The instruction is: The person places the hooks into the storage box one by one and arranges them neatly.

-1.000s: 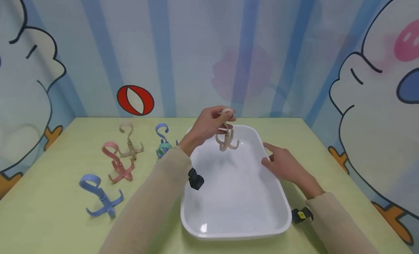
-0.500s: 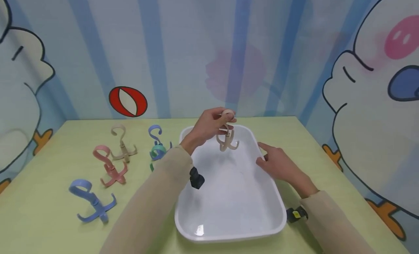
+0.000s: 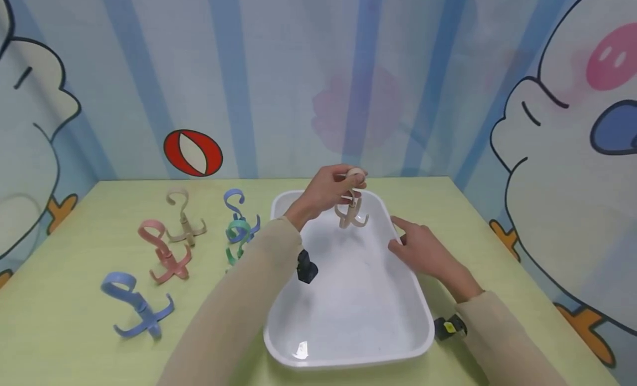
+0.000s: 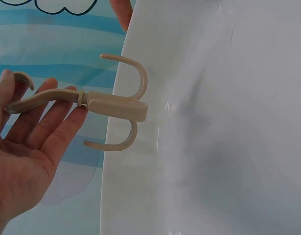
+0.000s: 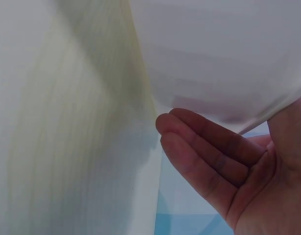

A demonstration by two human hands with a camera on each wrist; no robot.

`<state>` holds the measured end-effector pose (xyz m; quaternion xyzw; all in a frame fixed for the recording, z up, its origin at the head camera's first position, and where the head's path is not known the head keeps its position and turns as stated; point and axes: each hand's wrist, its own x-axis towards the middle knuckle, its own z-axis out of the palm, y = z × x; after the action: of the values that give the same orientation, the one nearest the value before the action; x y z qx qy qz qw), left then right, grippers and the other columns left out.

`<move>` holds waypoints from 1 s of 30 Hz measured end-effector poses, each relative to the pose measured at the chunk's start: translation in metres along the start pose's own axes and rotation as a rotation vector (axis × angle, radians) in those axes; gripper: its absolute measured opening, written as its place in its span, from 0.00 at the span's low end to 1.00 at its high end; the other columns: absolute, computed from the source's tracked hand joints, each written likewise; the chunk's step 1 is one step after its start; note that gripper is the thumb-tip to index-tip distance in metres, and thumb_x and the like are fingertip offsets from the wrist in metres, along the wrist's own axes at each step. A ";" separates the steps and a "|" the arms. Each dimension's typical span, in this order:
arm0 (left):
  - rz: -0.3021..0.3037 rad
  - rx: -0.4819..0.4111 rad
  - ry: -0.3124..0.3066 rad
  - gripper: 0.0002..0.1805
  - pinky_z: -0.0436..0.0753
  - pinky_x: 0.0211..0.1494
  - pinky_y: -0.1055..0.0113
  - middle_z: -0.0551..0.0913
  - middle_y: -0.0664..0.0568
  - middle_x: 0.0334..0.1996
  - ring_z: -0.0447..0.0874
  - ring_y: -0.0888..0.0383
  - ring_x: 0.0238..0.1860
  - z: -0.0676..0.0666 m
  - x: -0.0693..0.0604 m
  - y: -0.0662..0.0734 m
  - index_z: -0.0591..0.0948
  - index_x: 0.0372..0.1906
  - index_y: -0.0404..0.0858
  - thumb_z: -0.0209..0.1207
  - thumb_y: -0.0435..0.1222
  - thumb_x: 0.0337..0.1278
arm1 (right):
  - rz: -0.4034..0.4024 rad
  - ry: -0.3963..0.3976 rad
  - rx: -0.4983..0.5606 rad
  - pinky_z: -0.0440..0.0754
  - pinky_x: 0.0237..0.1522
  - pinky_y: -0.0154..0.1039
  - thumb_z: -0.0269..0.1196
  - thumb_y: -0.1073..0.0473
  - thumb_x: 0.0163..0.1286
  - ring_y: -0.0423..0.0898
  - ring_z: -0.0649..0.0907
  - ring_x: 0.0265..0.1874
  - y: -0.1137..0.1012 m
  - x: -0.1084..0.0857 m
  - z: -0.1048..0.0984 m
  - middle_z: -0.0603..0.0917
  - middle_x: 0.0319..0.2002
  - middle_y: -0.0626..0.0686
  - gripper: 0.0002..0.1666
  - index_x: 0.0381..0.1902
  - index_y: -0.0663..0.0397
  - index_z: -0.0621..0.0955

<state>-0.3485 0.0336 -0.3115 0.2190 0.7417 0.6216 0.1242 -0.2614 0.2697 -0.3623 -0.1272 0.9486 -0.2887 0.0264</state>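
Observation:
My left hand (image 3: 323, 191) pinches the curved top of a beige rotating hanger hook (image 3: 351, 215) over the far part of a white plastic tray (image 3: 348, 365). In the left wrist view the hook's shaft (image 4: 116, 106) points away from the fingers, with its curved prongs spread beside the tray's rim. At the tray's right side my right hand (image 3: 425, 250) holds the rim, thumb on top. The right wrist view shows its fingers (image 5: 194, 152) under the outer wall; the thumb is mostly hidden there.
On the yellow-green table to the left stand a beige hook (image 3: 186, 229), a pink hook (image 3: 169, 260) and a blue hook (image 3: 144, 314). Nearer the tray, a second blue hook (image 3: 236, 201) stands behind a green hook (image 3: 238, 225), partly covered by my left sleeve.
The head view has shifted slightly. My left hand has moved a little to the right with the beige hook, uncovering more of the green hook. My right hand stays on the rim.

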 end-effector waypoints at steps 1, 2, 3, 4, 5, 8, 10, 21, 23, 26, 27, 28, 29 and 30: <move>0.000 0.003 0.000 0.21 0.86 0.65 0.51 0.85 0.36 0.62 0.87 0.39 0.59 0.001 0.001 0.000 0.80 0.69 0.41 0.57 0.43 0.80 | 0.001 -0.001 -0.002 0.78 0.24 0.39 0.54 0.60 0.76 0.43 0.82 0.20 0.000 0.001 0.000 0.72 0.12 0.49 0.39 0.81 0.68 0.62; 0.000 0.008 0.000 0.21 0.86 0.65 0.52 0.85 0.37 0.61 0.87 0.40 0.59 0.001 0.003 -0.001 0.80 0.69 0.41 0.57 0.43 0.80 | 0.001 0.002 -0.001 0.78 0.25 0.38 0.54 0.60 0.76 0.42 0.83 0.21 -0.001 0.001 0.000 0.73 0.13 0.49 0.39 0.81 0.68 0.62; -0.001 0.011 0.001 0.21 0.86 0.65 0.52 0.86 0.38 0.61 0.87 0.40 0.59 0.002 0.004 -0.001 0.81 0.69 0.42 0.57 0.43 0.80 | 0.003 0.003 -0.001 0.79 0.25 0.38 0.54 0.61 0.76 0.43 0.83 0.21 -0.001 0.001 0.000 0.74 0.13 0.50 0.39 0.81 0.68 0.62; -0.002 0.015 0.002 0.21 0.86 0.65 0.52 0.86 0.38 0.60 0.87 0.41 0.59 0.003 0.005 -0.002 0.81 0.69 0.43 0.57 0.44 0.80 | 0.005 0.004 0.000 0.79 0.26 0.38 0.54 0.61 0.76 0.43 0.84 0.22 -0.001 0.001 -0.001 0.74 0.13 0.51 0.39 0.81 0.68 0.62; -0.002 0.018 0.004 0.21 0.86 0.65 0.52 0.86 0.39 0.60 0.87 0.41 0.59 0.003 0.006 -0.002 0.81 0.69 0.43 0.57 0.44 0.80 | 0.006 0.005 0.001 0.79 0.26 0.38 0.54 0.61 0.76 0.43 0.85 0.23 -0.001 0.001 0.000 0.75 0.13 0.51 0.39 0.81 0.68 0.62; -0.008 0.028 0.008 0.21 0.86 0.64 0.51 0.87 0.40 0.60 0.87 0.41 0.58 0.006 0.010 -0.005 0.81 0.69 0.44 0.57 0.45 0.80 | 0.009 0.006 0.001 0.80 0.27 0.38 0.55 0.61 0.76 0.44 0.86 0.24 0.000 0.001 0.000 0.78 0.15 0.52 0.39 0.80 0.69 0.62; -0.012 0.034 0.008 0.22 0.86 0.65 0.51 0.86 0.39 0.60 0.87 0.41 0.58 0.007 0.012 -0.007 0.80 0.70 0.43 0.57 0.45 0.80 | 0.014 0.003 0.002 0.81 0.27 0.38 0.55 0.61 0.76 0.44 0.86 0.25 0.000 0.001 0.000 0.80 0.16 0.52 0.39 0.81 0.69 0.61; -0.037 0.030 0.005 0.22 0.86 0.64 0.50 0.86 0.38 0.60 0.86 0.39 0.59 0.013 0.021 -0.016 0.80 0.69 0.41 0.56 0.45 0.81 | 0.032 0.008 0.004 0.79 0.24 0.38 0.55 0.60 0.77 0.42 0.80 0.18 0.001 0.001 0.002 0.75 0.14 0.51 0.39 0.81 0.67 0.61; -0.038 0.035 0.005 0.21 0.86 0.64 0.51 0.86 0.38 0.60 0.86 0.39 0.59 0.014 0.021 -0.017 0.80 0.69 0.42 0.56 0.45 0.81 | 0.032 0.009 0.009 0.79 0.23 0.38 0.55 0.60 0.77 0.42 0.80 0.18 0.001 0.001 0.002 0.75 0.14 0.51 0.39 0.81 0.67 0.61; -0.039 0.037 0.005 0.21 0.87 0.63 0.51 0.86 0.38 0.60 0.86 0.39 0.58 0.014 0.023 -0.019 0.80 0.69 0.43 0.56 0.45 0.81 | 0.036 0.011 0.014 0.81 0.24 0.38 0.55 0.60 0.76 0.43 0.82 0.20 0.001 0.001 0.002 0.78 0.17 0.51 0.39 0.81 0.67 0.61; -0.037 0.035 0.004 0.22 0.87 0.63 0.51 0.86 0.38 0.60 0.86 0.39 0.58 0.014 0.024 -0.020 0.80 0.70 0.42 0.56 0.45 0.81 | 0.039 0.010 0.015 0.81 0.24 0.38 0.55 0.60 0.76 0.43 0.82 0.21 0.000 0.001 0.001 0.79 0.18 0.51 0.39 0.81 0.67 0.62; -0.036 0.035 0.005 0.22 0.87 0.63 0.51 0.86 0.38 0.60 0.86 0.39 0.58 0.014 0.024 -0.021 0.80 0.70 0.42 0.56 0.45 0.80 | 0.040 0.008 0.016 0.81 0.25 0.38 0.55 0.60 0.76 0.43 0.83 0.22 0.000 0.001 0.001 0.80 0.19 0.52 0.39 0.81 0.66 0.62; -0.035 0.036 0.006 0.22 0.87 0.63 0.51 0.86 0.38 0.60 0.86 0.38 0.57 0.014 0.025 -0.022 0.80 0.69 0.42 0.57 0.45 0.80 | 0.042 0.005 0.020 0.82 0.25 0.38 0.55 0.60 0.76 0.43 0.84 0.23 0.000 0.001 0.001 0.81 0.19 0.52 0.39 0.81 0.66 0.61; -0.035 0.038 0.006 0.22 0.87 0.63 0.52 0.86 0.38 0.59 0.86 0.38 0.57 0.014 0.025 -0.023 0.80 0.70 0.43 0.57 0.45 0.80 | 0.041 0.004 0.021 0.82 0.25 0.38 0.55 0.60 0.76 0.43 0.84 0.23 -0.001 0.001 0.001 0.81 0.19 0.53 0.39 0.81 0.66 0.61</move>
<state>-0.3680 0.0552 -0.3349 0.2066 0.7573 0.6060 0.1286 -0.2624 0.2684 -0.3623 -0.1067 0.9479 -0.2985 0.0319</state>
